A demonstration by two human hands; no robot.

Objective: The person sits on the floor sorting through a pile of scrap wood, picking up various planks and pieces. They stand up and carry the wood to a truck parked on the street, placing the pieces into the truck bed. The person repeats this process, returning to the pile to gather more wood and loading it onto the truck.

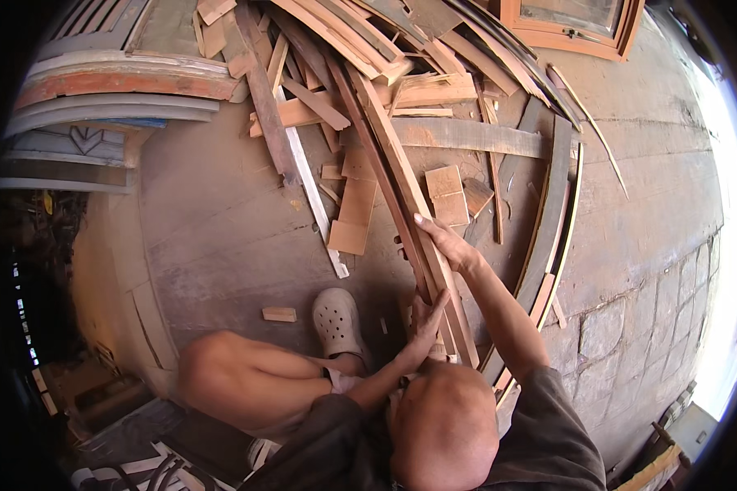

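A long pale wooden plank (pixel 405 173) and a darker reddish-brown wooden strip (pixel 374 157) lie side by side, running from the scrap pile down toward my knees. My right hand (pixel 445 243) wraps round both from the right, its thumb on top and fingertips showing at the left side. Lower down, close to my right knee, my left hand (pixel 426 322) grips the same two pieces from the left; part of its fingers is hidden by the wood. The near ends reach beside the knee.
A heap of wooden offcuts (pixel 336 37) covers the floor ahead. Small blocks (pixel 448 194) and a white strip (pixel 309 192) lie near the planks. Long dark boards (pixel 546 214) stretch along the right. A wooden-framed window (pixel 571 37) stands at the far right; stacked panels (pixel 123 86) fill the far left.
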